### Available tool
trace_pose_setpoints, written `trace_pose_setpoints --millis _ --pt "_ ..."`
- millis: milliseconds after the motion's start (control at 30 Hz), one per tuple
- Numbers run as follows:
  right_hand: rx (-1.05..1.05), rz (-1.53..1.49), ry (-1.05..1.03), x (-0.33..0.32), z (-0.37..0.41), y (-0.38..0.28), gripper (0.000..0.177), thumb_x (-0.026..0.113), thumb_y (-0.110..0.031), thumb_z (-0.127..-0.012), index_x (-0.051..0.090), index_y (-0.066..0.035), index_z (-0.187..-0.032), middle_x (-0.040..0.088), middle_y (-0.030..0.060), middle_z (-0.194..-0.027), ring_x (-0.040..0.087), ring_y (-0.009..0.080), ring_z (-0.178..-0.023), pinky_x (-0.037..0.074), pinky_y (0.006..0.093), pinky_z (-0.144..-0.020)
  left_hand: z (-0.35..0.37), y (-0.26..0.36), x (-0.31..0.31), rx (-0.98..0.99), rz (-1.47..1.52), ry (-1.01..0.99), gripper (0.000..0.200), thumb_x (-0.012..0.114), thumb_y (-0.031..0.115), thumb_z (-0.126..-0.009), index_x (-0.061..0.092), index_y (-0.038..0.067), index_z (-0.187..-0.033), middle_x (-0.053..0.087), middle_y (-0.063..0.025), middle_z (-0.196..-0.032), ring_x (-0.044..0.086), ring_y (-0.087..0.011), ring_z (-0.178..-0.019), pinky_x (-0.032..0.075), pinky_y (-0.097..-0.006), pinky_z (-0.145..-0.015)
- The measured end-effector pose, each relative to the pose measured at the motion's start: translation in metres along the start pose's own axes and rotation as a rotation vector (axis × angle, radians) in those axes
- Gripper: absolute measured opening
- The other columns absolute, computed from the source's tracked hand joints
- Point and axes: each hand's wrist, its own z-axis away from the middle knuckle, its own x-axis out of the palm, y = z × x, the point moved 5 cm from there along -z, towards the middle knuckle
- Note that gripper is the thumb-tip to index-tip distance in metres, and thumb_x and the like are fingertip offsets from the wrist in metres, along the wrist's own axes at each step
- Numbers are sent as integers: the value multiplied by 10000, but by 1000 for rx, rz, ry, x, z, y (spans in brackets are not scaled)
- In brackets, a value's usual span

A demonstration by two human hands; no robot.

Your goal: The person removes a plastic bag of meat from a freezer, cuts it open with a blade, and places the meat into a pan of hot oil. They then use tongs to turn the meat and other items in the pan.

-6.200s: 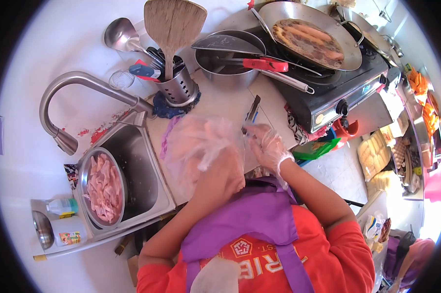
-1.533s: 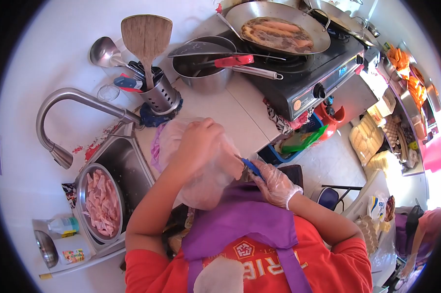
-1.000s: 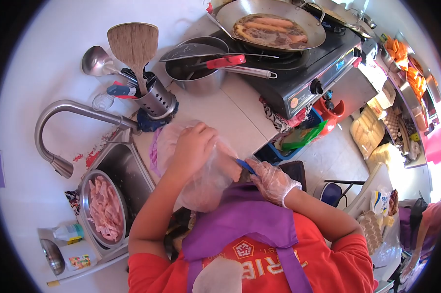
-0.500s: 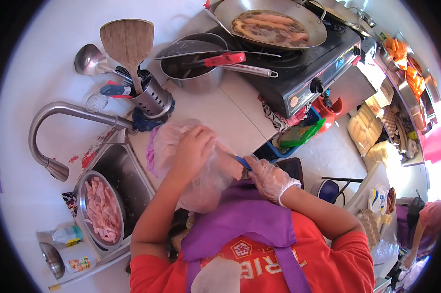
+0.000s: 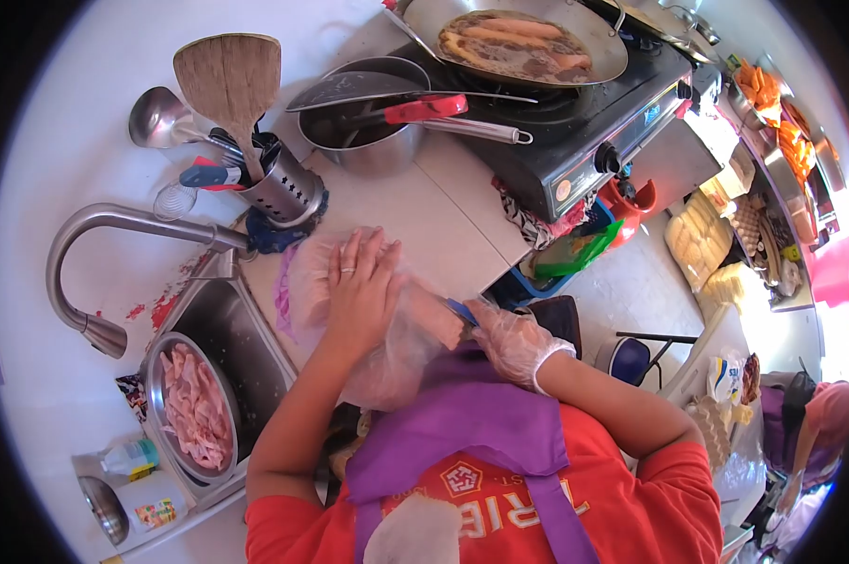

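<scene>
My left hand (image 5: 359, 287), bare with a ring, lies flat with fingers stretched out on a clear plastic bag (image 5: 398, 362) of pink contents at the counter's near edge. My right hand (image 5: 507, 336), in a thin clear glove, is closed on a blue-handled tool (image 5: 460, 310) whose tip meets the bag's right side. The tool's working end is hidden by the bag and glove. Both hands sit just in front of my purple apron.
A sink (image 5: 236, 324) at left holds a metal bowl of raw meat strips (image 5: 194, 406) under a curved faucet (image 5: 114, 221). Behind are a utensil holder (image 5: 279, 188), a pot with red-handled tongs (image 5: 363, 132), and a gas stove (image 5: 584, 141) with a frying pan (image 5: 514, 42). Another person (image 5: 819, 423) is at lower right.
My left hand has gone from gripping the bag to lying flat on it with fingers extended. My right hand with the blue-handled tool stays at the bag's edge. The view drifted slightly.
</scene>
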Motion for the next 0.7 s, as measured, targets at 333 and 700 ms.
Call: trace_pose_setpoints --millis 333,700 --pt "68 36 -138 -16 -5 -20 337 424 -239 -996 388 -88 -1295 636 293 -1026 610 484 -957 476 540 -825 4 1 5 -16 -35 -18 407 406 301 -1001 561 110 -1326 371 -118 -1501 265 -338 -1416 97 -523 -1157" --pt "45 82 -200 -17 -7 -21 290 411 -217 -992 407 -54 -1233 643 297 -984 625 469 -945 478 527 -824 9 3 10 9 -76 36 403 498 285 -949 571 120 -1309 375 -121 -1495 289 -336 -1396 123 -543 -1146"
